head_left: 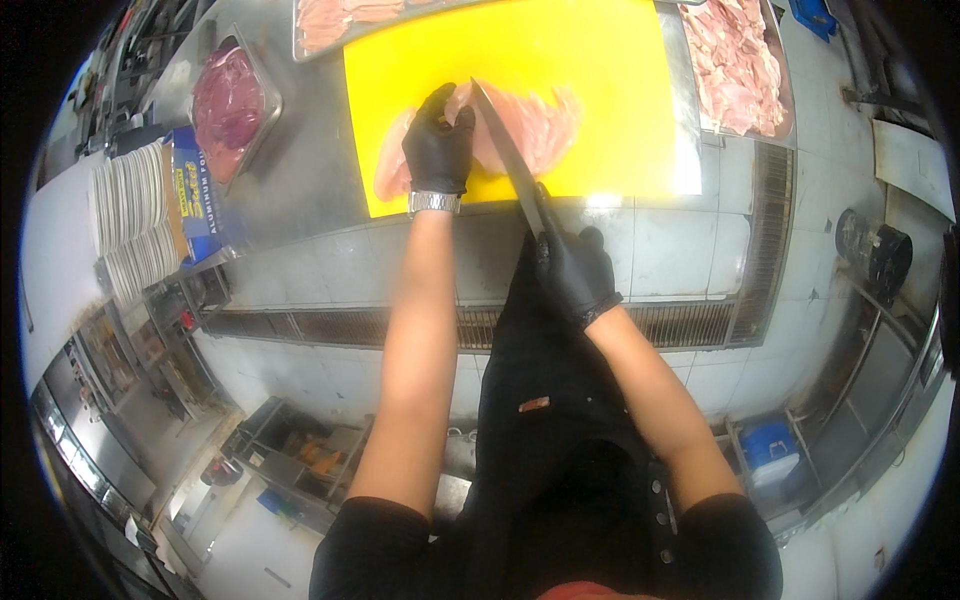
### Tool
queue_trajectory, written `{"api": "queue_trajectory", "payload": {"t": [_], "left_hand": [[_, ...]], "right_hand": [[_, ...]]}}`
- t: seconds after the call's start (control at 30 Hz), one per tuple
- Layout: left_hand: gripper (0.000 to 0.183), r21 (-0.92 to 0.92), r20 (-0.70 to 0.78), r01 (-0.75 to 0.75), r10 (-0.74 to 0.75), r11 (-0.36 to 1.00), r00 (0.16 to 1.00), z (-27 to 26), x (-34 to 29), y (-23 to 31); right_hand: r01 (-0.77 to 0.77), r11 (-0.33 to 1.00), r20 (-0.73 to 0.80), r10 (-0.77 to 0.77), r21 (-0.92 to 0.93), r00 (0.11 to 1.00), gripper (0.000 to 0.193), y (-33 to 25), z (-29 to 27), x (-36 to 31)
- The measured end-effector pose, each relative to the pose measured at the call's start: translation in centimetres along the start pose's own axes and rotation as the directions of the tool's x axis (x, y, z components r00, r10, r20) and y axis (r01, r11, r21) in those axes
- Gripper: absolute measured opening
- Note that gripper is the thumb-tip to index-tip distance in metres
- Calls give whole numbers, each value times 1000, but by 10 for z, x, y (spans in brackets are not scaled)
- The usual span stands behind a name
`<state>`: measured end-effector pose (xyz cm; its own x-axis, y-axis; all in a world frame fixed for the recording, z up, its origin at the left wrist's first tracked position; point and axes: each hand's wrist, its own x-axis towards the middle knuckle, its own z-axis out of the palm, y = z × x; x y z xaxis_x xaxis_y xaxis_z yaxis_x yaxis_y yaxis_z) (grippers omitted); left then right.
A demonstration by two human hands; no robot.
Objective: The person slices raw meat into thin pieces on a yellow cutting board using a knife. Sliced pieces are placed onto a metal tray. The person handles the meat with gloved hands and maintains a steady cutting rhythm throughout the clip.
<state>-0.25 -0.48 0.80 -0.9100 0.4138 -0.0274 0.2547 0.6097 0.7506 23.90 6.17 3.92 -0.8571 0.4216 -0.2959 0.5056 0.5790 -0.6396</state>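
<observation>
Raw chicken breast point(535, 128) lies on a yellow cutting board point(630, 90), with sliced pieces fanned out to the right. My right hand point(575, 268), in a black glove, is closed round the handle of a long kitchen knife point(508, 148). The blade slants up and left, its tip near the far edge of the meat. My left hand point(438, 145), also black-gloved, presses on the chicken just left of the blade, its fingers bent. Another part of the meat point(392, 160) shows left of that hand. What lies under its palm is hidden.
A metal tray of chicken pieces point(735, 70) stands at the right, another tray of pale slices point(345, 12) beyond the board. At the left are a container of dark red meat point(235, 105), a blue foil box point(192, 190) and stacked white plates point(130, 215). A floor grate point(640, 325) runs below.
</observation>
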Motion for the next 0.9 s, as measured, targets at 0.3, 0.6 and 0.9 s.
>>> {"api": "queue_trajectory", "payload": {"t": [0.3,0.6,0.9], "left_hand": [[44,-78,-42,-27,24,997,999,0,3,-3],[43,20,-46,-47,48,999,998,0,7,-10],[46,36,-43,-34,36,999,998,-5,6,-1]], "right_hand": [[-61,995,47,57,80,997,72,0,-9,-10],[-19,986,-22,23,166,999,73,8,-17,-21],[70,993,-61,-65,90,996,72,0,-16,-2]]}}
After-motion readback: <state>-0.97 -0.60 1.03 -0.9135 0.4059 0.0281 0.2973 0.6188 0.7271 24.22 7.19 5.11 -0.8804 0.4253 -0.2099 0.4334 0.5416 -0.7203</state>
